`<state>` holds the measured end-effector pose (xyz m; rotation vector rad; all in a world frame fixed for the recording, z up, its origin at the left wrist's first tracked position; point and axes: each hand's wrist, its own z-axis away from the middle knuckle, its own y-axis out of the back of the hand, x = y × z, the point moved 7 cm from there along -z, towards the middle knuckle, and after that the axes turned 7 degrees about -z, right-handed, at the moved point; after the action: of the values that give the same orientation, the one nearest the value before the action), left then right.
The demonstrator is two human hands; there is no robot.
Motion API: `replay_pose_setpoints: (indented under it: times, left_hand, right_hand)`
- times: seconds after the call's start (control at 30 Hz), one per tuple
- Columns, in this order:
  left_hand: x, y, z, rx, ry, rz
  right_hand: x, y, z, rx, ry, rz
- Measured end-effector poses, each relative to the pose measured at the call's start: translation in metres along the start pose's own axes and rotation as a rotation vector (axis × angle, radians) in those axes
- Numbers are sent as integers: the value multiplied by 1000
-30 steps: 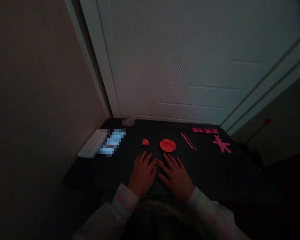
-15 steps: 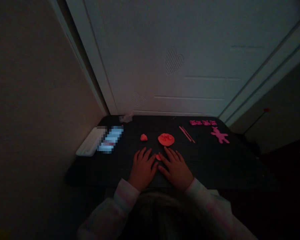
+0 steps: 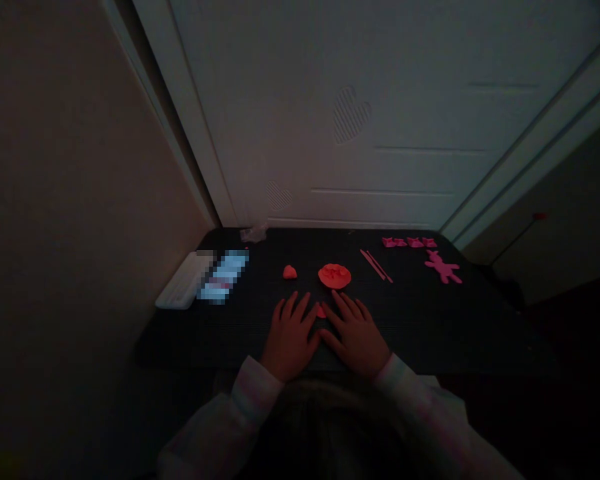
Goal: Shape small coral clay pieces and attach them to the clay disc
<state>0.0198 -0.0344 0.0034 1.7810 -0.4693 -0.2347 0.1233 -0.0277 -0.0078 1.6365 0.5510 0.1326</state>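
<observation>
Both hands rest palm down on the dark table with a small flat red-pink piece of modelling clay between them. My left hand lies open, its index fingertip at the piece's left edge. On the other side my right hand is open too, fingers spread and index finger at the piece's right edge. Just beyond the fingertips sits a round clay dish shape with bits of clay on it. A clay lump lies past my left fingers. Part of the small piece is hidden by the fingers.
Two thin pink modelling tools lie right of the dish shape. Farther right are a pink clay rabbit figure and several small pink clay pieces. A white tray, a blurred-out phone-like rectangle and clear plastic wrap stand left.
My thumbs and index fingers have come slightly closer together around the small clay piece. The whole view has shifted a little; the other things stay in place on the table.
</observation>
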Motion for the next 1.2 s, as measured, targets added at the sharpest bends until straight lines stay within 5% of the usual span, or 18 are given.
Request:
replay_pose_setpoints:
  times: [0.4,1.2]
  left_hand:
    - [-21,-5,-1,77,167,163]
    - [-26,-2,0,78,217,279]
  right_hand:
    - [-3,0,1,-8,34,-3]
    - [-14,4,-8,32,118,-70]
